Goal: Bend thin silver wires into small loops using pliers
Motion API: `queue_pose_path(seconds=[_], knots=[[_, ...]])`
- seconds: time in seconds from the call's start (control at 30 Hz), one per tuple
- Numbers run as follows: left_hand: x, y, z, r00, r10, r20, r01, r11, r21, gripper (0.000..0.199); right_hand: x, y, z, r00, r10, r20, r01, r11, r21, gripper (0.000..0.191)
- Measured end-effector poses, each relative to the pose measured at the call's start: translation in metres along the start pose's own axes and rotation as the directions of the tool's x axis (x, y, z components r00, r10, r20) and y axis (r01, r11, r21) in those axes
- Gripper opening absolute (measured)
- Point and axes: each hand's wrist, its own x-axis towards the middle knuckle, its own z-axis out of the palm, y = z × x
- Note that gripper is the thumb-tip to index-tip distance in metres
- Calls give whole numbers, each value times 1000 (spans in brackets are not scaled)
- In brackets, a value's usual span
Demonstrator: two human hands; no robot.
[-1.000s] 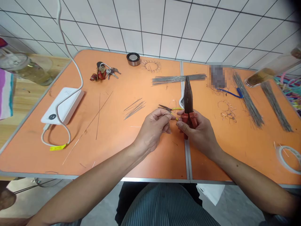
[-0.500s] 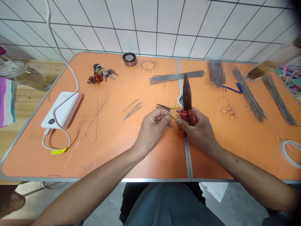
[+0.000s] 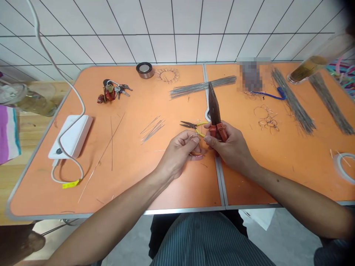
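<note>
My left hand (image 3: 181, 149) pinches a thin bent wire (image 3: 194, 135) between thumb and fingertips. In my right hand (image 3: 233, 146) are large pliers with red handles (image 3: 217, 132); their dark jaws point up and away from me. Both hands are close together above the table's seam. Just beyond them lie small yellow-handled pliers (image 3: 190, 125), partly hidden by my fingers. A small pink strip (image 3: 198, 156) shows beneath the left fingers; I cannot tell whether it is held. Several short straight wires (image 3: 154, 129) lie to the left of my left hand.
On the orange table (image 3: 133, 177) are a white power bank (image 3: 70, 136) with a cable, keys (image 3: 113, 90), a tape roll (image 3: 144, 69), wire bundles (image 3: 294, 101), wire loops (image 3: 267, 118) and a white ring-shaped roll (image 3: 345, 168). A glass (image 3: 307, 70) stands at the back right.
The camera view has shifted slightly. The pliers in my right hand tilt a little more to the left, and more of the pink strip shows under my left hand. Both grips stay the same.
</note>
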Motion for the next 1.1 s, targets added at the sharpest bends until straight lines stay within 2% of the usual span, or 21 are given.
queue_pose_path(seconds=[0.13, 0.37, 0.6, 0.7, 0.77, 0.83, 0.93, 1.03, 1.1], knots=[[1, -2, -2, 995, -40, 88, 47, 996, -81, 27, 1, 1, -1, 1000, -21, -5, 21, 999, 34, 42], [2, -2, 3, 987, -93, 128, 118, 973, -200, 23, 1, 2, -1, 1000, -14, -1, 14, 999, 34, 34], [4, -4, 2, 993, -32, 115, 52, 983, -175, 22, 0, 4, -1, 999, 24, 30, -26, 999, 47, 34], [5, -2, 0, 995, -4, 99, 19, 987, -161, 24, -1, 0, -7, 998, 46, 39, -47, 999, 21, 37], [6, 1, -2, 997, 13, 77, -1, 989, -151, 23, -1, -5, -16, 999, 47, 23, -46, 998, -37, 37], [6, 3, -3, 998, 30, 54, -23, 990, -136, 24, -1, -12, -29, 999, 38, 6, -37, 984, -173, 35], [6, 7, -4, 996, 88, 19, -86, 992, -96, 24, -6, -21, -52, 998, -56, -4, 46, 857, -513, 28], [5, 11, -5, 987, 158, -6, -158, 986, -47, 22, -19, -25, -68, 989, -148, 7, 91, 572, -815, 25], [4, 14, -5, 983, 183, -15, -183, 983, -20, 20, -30, -27, -73, 987, -161, 17, 80, 390, -917, 28]])
